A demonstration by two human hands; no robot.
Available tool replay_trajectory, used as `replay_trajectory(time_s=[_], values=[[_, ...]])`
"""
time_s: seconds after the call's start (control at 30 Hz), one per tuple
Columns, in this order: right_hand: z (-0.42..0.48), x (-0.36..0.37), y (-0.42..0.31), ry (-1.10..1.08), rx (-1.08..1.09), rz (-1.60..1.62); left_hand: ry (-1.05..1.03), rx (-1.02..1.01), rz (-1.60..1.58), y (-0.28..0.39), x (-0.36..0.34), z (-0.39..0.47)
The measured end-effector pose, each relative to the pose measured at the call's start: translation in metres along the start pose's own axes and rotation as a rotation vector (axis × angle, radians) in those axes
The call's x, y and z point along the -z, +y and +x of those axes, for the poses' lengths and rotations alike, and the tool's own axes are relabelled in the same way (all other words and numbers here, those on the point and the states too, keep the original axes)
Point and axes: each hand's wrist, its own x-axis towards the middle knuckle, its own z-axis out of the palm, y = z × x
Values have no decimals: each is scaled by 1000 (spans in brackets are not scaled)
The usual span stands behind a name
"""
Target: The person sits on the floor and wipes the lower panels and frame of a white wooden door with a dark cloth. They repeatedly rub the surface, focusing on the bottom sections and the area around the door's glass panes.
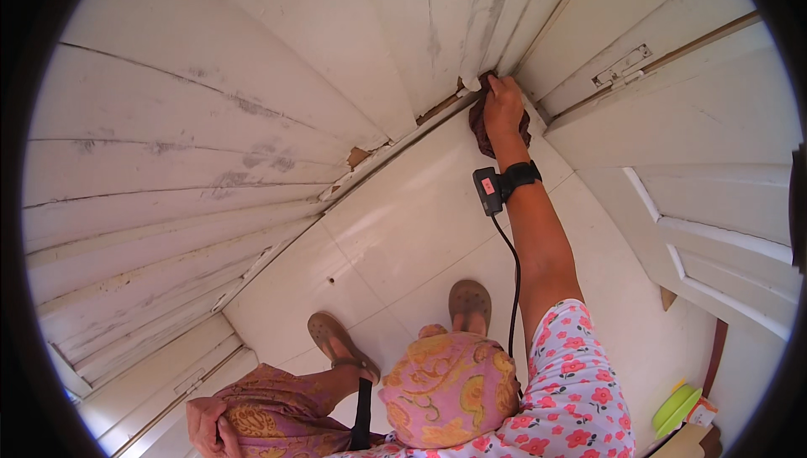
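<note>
My right hand is closed on a dark brown cloth, pressed into the corner where the white wooden panelling meets the tiled floor. Part of the cloth hangs below the hand on both sides. A black strap with a small device and a cable is on that wrist. At the lower left, my left hand rests by my knee, on or against the patterned pink and yellow fabric; its fingers are curled, and whether they grip the fabric is unclear.
The panelling's lower edge is broken, with chipped paint and dark smudges. A white panelled door stands at the right, near a frame with a metal plate. A green plastic item lies at the lower right. Brown clogs are on my feet.
</note>
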Motion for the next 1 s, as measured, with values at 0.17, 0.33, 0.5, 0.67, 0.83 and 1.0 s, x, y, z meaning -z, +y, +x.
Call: replay_trajectory(time_s=[0.17,0.33,0.5,0.67,0.83,1.0], values=[[-11,0,-4,-29,87,161,13,-20,-29,1,-1,2],[-27,3,-24,-109,143,290,-4,-21,-16,9,-1,5],[-37,12,-18,-283,82,358,-3,-41,23,14,0,7],[-20,21,-6,81,-211,222,-9,-23,18,11,-1,4],[-3,2,2,142,-187,132,-17,-4,36,10,0,6],[-1,-12,0,104,-100,65,-20,-2,34,6,0,7]])
